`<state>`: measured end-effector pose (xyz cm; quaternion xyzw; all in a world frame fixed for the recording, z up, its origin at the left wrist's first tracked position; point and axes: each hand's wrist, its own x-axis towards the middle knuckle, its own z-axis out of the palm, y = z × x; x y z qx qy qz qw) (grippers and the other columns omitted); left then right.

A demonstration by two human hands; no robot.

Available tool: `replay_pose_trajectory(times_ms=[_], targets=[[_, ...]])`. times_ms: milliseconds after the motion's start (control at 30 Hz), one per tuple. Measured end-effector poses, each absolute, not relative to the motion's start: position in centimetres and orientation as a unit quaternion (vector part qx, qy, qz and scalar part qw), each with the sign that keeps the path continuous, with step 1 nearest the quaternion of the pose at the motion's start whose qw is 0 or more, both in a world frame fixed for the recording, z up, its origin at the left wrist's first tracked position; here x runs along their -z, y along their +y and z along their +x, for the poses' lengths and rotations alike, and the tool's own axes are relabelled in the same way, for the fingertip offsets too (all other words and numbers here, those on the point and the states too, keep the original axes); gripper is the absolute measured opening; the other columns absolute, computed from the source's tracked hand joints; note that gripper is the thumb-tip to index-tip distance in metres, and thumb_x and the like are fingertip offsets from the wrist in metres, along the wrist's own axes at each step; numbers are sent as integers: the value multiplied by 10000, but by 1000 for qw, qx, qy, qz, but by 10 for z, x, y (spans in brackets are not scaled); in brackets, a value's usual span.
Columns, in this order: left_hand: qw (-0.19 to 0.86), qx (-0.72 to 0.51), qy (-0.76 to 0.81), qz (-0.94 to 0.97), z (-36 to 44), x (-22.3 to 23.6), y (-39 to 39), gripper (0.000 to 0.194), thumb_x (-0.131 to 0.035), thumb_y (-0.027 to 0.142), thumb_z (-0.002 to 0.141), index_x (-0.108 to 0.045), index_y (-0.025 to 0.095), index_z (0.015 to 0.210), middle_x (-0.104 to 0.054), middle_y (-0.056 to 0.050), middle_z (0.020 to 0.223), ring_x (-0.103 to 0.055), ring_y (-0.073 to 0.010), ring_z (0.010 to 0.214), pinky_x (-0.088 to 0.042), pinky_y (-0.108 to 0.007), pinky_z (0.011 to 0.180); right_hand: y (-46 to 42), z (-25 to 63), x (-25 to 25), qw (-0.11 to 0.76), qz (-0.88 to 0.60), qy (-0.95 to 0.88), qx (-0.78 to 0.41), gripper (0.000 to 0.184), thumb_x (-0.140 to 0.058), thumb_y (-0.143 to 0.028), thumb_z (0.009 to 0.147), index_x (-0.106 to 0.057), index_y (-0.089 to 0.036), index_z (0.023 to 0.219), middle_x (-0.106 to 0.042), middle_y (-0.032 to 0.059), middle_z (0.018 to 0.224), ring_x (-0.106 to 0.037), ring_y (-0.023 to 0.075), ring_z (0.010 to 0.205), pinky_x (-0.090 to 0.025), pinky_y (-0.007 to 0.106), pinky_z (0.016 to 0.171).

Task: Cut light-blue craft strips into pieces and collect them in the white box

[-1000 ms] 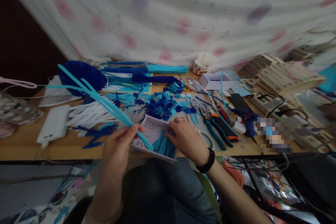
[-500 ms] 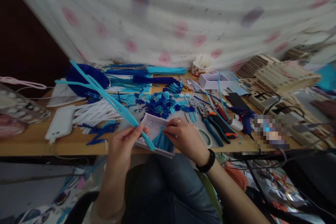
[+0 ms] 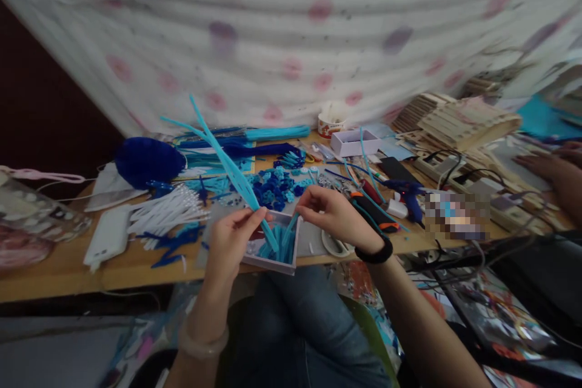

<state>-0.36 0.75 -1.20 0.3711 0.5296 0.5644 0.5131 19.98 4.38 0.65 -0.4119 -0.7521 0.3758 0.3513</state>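
My left hand (image 3: 230, 245) is closed on a bundle of long light-blue pipe cleaners (image 3: 234, 174), which slants up to the left. Its lower end hangs over a small pale box (image 3: 297, 244) at the table's front edge. Cut light-blue pipe cleaner pieces (image 3: 282, 251) lie inside the box. At the box's right rim, my right hand (image 3: 334, 215) pinches a short light-blue pipe cleaner piece (image 3: 291, 225) between thumb and fingers. Just behind the box is a pile of blue flower shapes (image 3: 273, 188).
White pipe cleaner pieces (image 3: 166, 212) and a white power bank (image 3: 108, 236) lie left. Orange-and-black pliers (image 3: 375, 212), a blue glue gun (image 3: 411, 200) and a power strip (image 3: 443, 173) are right. Another person's hand (image 3: 552, 170) rests at far right.
My right hand has risen from inside the box to its rim with a short piece pinched. The long bundle in my left hand stands steeper. The whole view has shifted slightly.
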Motion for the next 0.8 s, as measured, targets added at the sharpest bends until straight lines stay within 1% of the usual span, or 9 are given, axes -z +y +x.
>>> replay_pose_trajectory(times_ms=[100,200,400,500,567,667,800], targets=[[524,-538,526,400,3,11,16,344,-880,474,583,-795,161,700,-786,-81,733,-699,-197,619,-572,-275,578,51,199,-2,339,-402,-754,-394,102,-598,-245,848,-567,-185,773,-552,-42,646,-485,114,587,-367,228,550],[530,-520,528,411,6,12,23,339,-874,474,585,-791,164,694,-781,-82,712,-690,-195,586,-562,-279,556,54,197,3,334,-385,-750,-421,141,-584,-285,862,-533,-195,766,-564,-42,636,-521,121,583,-384,227,540],[540,-484,527,442,11,5,26,317,-882,449,581,-792,176,713,-768,-62,693,-684,-195,582,-545,-268,520,49,197,-8,352,-353,-757,-423,127,-587,-277,880,-544,-189,799,-532,-51,652,-486,113,583,-378,226,546],[550,-472,520,452,15,1,26,296,-895,425,563,-778,178,674,-754,-49,669,-668,-184,565,-518,-246,479,44,198,-14,362,-353,-763,-403,132,-589,-273,896,-557,-184,803,-554,-42,668,-499,114,596,-393,228,565],[555,-471,515,453,17,-1,25,308,-897,440,556,-767,178,654,-745,-39,659,-654,-169,555,-509,-234,473,41,198,-15,376,-360,-763,-382,153,-596,-294,911,-569,-184,808,-559,-40,671,-504,115,603,-395,228,571],[566,-468,510,448,17,-1,24,346,-899,471,542,-762,174,657,-724,-21,627,-641,-150,540,-518,-228,486,40,200,-14,388,-358,-768,-363,187,-602,-329,930,-595,-180,818,-595,-24,713,-535,120,646,-408,231,597],[589,-451,501,446,17,-1,23,351,-922,437,527,-779,162,693,-716,-9,613,-641,-132,529,-526,-212,497,41,200,-8,414,-349,-766,-346,160,-623,-298,924,-620,-174,822,-652,5,773,-588,133,703,-427,235,618]])
